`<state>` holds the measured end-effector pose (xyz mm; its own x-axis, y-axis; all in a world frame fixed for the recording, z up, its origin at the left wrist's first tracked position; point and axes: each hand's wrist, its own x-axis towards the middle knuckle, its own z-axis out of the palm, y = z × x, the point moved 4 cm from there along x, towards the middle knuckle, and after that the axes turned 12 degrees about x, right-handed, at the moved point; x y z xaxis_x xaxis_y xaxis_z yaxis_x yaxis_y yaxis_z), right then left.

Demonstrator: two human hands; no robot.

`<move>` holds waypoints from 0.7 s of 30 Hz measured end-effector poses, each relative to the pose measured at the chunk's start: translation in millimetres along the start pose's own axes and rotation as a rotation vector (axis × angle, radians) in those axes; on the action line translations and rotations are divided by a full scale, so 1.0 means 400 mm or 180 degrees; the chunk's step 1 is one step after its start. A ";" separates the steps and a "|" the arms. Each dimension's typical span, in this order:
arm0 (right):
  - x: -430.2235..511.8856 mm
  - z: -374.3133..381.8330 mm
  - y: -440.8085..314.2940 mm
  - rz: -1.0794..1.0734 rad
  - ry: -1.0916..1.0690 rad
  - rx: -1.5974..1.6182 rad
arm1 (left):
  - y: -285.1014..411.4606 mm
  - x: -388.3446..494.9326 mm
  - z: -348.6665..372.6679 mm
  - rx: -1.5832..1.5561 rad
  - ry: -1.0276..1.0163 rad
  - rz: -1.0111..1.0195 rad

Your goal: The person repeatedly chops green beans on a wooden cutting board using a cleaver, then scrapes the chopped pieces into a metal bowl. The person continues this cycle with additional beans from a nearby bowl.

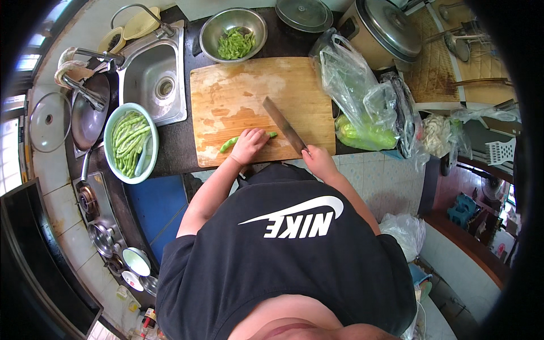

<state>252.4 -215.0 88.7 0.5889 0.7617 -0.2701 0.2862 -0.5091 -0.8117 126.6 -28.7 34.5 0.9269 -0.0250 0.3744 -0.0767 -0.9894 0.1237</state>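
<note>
My left hand [250,145] presses green beans [229,143] down near the front edge of a wooden cutting board [263,78]; bean ends stick out on both sides of it. My right hand [319,160] grips the handle of a kitchen cleaver [284,124] at the board's front right. The blade slants up and to the left over the board, apart from the beans. Behind the board, a steel bowl [206,36] holds cut green bean pieces [236,43]. Whole long beans [129,142] lie with a pale-handled utensil in a light green basin [155,146] at the left.
A steel sink [146,68] adjoins the board's left side. Plastic bags [346,70] with green vegetables crowd its right edge. A large lidded pot [384,32] and a glass-lidded pan [304,15] stand behind. A wok [89,110] and gas stove [102,204] are farther left.
</note>
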 end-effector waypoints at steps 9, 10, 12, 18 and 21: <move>-0.020 -0.016 -0.045 -0.0782 -0.0344 -0.1007 | 0.014 0.010 -0.013 0.0053 -0.0030 0.0190; -0.022 -0.021 -0.046 -0.0748 -0.0422 -0.1042 | 0.015 0.013 -0.015 0.0011 -0.0037 0.0183; -0.024 -0.026 -0.049 -0.0733 -0.0536 -0.1067 | 0.015 0.018 -0.019 -0.0041 -0.0038 0.0181; -0.021 -0.024 -0.045 -0.0723 -0.0708 -0.1152 | 0.013 0.023 -0.023 0.0027 0.0007 0.0201; -0.022 -0.022 -0.040 -0.0685 -0.0748 -0.1224 | 0.012 0.023 -0.018 0.0020 -0.0026 0.0192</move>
<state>249.3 -217.0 108.8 0.3121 0.9130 -0.2628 0.6666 -0.4075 -0.6242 132.0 -32.7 45.2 0.9237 -0.0858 0.3735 -0.1302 -0.9869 0.0953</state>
